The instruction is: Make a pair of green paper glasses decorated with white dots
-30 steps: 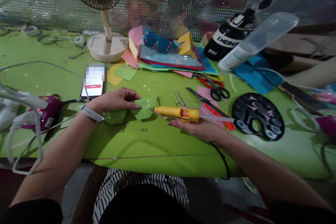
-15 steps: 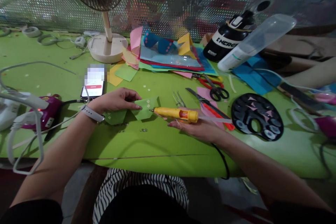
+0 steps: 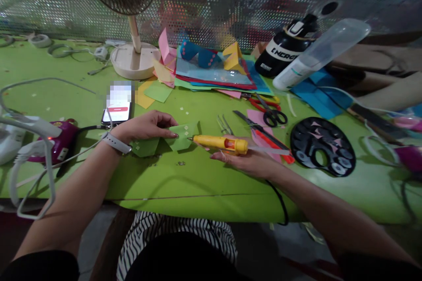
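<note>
My left hand pinches the green paper piece, which carries small pale diamond shapes and resembles the blue paper glasses behind. In my right hand is a yellow glue gun, its nozzle pointing left at the right part of the green paper. Whether the nozzle touches the paper is hard to tell. A clear glue stick sticks out of the gun's back. Tweezers lie just behind the gun. Loose pale diamonds are on the green table.
Behind stand a fan, a black bottle and a clear plastic bottle. A phone and purple power socket are left; scissors, a knife and a black palette are right. Cables cross the left side.
</note>
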The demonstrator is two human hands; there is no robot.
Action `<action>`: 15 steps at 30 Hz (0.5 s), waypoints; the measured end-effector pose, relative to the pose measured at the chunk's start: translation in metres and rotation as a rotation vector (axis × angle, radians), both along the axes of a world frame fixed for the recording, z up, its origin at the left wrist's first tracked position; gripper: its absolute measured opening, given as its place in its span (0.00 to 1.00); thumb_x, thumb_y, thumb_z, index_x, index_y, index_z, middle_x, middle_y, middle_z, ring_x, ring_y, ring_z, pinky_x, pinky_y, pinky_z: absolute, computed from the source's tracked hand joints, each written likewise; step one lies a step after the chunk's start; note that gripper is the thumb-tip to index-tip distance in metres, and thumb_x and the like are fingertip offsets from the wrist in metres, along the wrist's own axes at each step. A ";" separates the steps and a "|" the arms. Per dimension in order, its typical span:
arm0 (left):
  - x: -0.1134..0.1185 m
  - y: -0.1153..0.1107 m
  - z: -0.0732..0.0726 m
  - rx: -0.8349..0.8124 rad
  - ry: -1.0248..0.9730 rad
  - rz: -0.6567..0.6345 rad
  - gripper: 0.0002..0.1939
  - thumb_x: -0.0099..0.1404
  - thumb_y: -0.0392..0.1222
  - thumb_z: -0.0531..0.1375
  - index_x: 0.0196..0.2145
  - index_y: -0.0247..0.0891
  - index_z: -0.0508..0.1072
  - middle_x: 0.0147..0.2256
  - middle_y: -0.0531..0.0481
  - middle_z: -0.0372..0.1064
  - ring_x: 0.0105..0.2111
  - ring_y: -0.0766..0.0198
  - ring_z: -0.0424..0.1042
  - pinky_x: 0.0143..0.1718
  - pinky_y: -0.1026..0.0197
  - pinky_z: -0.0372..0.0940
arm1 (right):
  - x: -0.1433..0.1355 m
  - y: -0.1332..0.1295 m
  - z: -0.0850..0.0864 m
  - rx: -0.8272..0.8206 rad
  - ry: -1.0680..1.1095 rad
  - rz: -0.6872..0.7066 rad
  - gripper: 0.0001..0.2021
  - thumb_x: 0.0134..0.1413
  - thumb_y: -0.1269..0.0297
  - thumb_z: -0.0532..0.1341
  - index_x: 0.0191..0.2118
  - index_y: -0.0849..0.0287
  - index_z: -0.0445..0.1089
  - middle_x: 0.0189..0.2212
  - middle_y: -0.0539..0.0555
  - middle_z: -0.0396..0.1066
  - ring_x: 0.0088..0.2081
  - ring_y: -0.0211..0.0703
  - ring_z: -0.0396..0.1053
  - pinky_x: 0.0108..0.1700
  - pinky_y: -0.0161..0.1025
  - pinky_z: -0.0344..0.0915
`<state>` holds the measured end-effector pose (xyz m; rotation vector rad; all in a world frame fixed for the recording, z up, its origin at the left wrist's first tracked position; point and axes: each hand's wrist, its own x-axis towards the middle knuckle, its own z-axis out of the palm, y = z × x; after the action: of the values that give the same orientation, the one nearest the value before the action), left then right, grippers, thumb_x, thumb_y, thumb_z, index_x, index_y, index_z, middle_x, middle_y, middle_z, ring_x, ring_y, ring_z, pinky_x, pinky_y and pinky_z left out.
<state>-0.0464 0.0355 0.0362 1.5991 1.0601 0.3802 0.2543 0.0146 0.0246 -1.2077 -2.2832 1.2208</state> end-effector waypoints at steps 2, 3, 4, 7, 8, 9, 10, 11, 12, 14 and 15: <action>0.000 0.000 0.000 -0.006 -0.001 -0.006 0.14 0.59 0.46 0.65 0.40 0.36 0.75 0.38 0.49 0.75 0.34 0.66 0.70 0.35 0.64 0.63 | -0.001 0.000 0.001 -0.039 -0.012 -0.029 0.20 0.52 0.44 0.62 0.41 0.54 0.76 0.33 0.54 0.77 0.32 0.47 0.74 0.32 0.42 0.73; 0.000 0.001 0.000 -0.007 -0.003 -0.010 0.15 0.59 0.46 0.65 0.41 0.36 0.75 0.38 0.49 0.75 0.34 0.66 0.70 0.36 0.64 0.63 | -0.001 -0.001 0.001 -0.057 -0.019 -0.041 0.20 0.52 0.45 0.62 0.42 0.54 0.76 0.34 0.54 0.77 0.33 0.48 0.74 0.32 0.43 0.73; 0.000 0.001 0.000 -0.007 -0.006 -0.014 0.15 0.59 0.46 0.65 0.41 0.36 0.75 0.38 0.49 0.75 0.34 0.66 0.70 0.36 0.63 0.63 | -0.002 -0.001 0.002 -0.069 -0.026 -0.049 0.20 0.51 0.45 0.62 0.43 0.53 0.76 0.35 0.54 0.77 0.34 0.49 0.74 0.33 0.43 0.74; 0.000 0.001 0.000 0.000 -0.007 -0.013 0.15 0.58 0.46 0.65 0.41 0.36 0.76 0.37 0.49 0.75 0.34 0.66 0.70 0.36 0.63 0.63 | -0.003 -0.002 0.002 -0.096 -0.037 -0.074 0.21 0.50 0.45 0.63 0.45 0.53 0.76 0.35 0.54 0.77 0.36 0.50 0.74 0.34 0.44 0.74; 0.000 0.001 0.000 0.000 -0.005 -0.011 0.14 0.58 0.46 0.65 0.40 0.35 0.76 0.37 0.49 0.75 0.33 0.66 0.70 0.36 0.63 0.63 | -0.003 -0.002 0.003 -0.100 -0.037 -0.080 0.21 0.50 0.45 0.64 0.44 0.53 0.76 0.35 0.54 0.77 0.35 0.50 0.74 0.34 0.44 0.74; 0.000 0.001 0.000 -0.002 -0.006 -0.010 0.14 0.58 0.46 0.65 0.40 0.35 0.76 0.37 0.49 0.75 0.33 0.66 0.70 0.36 0.63 0.63 | -0.004 -0.002 0.003 -0.100 -0.037 -0.086 0.21 0.49 0.44 0.64 0.44 0.54 0.76 0.35 0.55 0.77 0.34 0.49 0.74 0.33 0.44 0.73; 0.000 0.001 0.000 -0.005 -0.008 -0.008 0.14 0.58 0.46 0.65 0.40 0.35 0.76 0.37 0.49 0.75 0.33 0.66 0.70 0.36 0.64 0.63 | -0.004 -0.002 0.003 -0.099 -0.034 -0.087 0.22 0.48 0.44 0.64 0.43 0.54 0.76 0.34 0.55 0.77 0.33 0.49 0.74 0.32 0.43 0.73; 0.000 0.001 0.000 -0.008 -0.011 -0.008 0.14 0.58 0.46 0.66 0.40 0.35 0.76 0.37 0.49 0.75 0.33 0.66 0.69 0.36 0.64 0.63 | -0.004 -0.002 0.004 -0.100 -0.029 -0.088 0.22 0.48 0.44 0.64 0.43 0.54 0.76 0.34 0.55 0.77 0.33 0.49 0.74 0.32 0.43 0.73; 0.000 0.001 0.000 -0.010 -0.014 -0.010 0.14 0.58 0.46 0.66 0.40 0.36 0.76 0.37 0.49 0.75 0.33 0.66 0.69 0.36 0.64 0.63 | -0.004 -0.002 0.004 -0.102 -0.027 -0.088 0.22 0.48 0.44 0.64 0.43 0.54 0.75 0.34 0.55 0.77 0.33 0.49 0.74 0.32 0.43 0.73; -0.001 0.001 -0.001 -0.012 -0.017 -0.013 0.14 0.58 0.46 0.66 0.40 0.36 0.76 0.37 0.49 0.75 0.33 0.66 0.69 0.36 0.64 0.62 | -0.004 -0.002 0.004 -0.104 -0.032 -0.088 0.21 0.48 0.44 0.64 0.42 0.55 0.75 0.34 0.55 0.77 0.33 0.49 0.74 0.32 0.44 0.73; -0.001 0.001 -0.002 -0.012 -0.017 -0.013 0.14 0.58 0.46 0.66 0.40 0.36 0.76 0.37 0.49 0.75 0.33 0.66 0.69 0.36 0.64 0.62 | -0.004 -0.002 0.004 -0.102 -0.036 -0.090 0.21 0.48 0.44 0.63 0.42 0.55 0.75 0.33 0.55 0.77 0.33 0.49 0.74 0.32 0.45 0.72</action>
<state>-0.0474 0.0369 0.0344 1.5888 1.0364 0.3769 0.2500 0.0127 0.0288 -1.3637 -2.1889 1.3066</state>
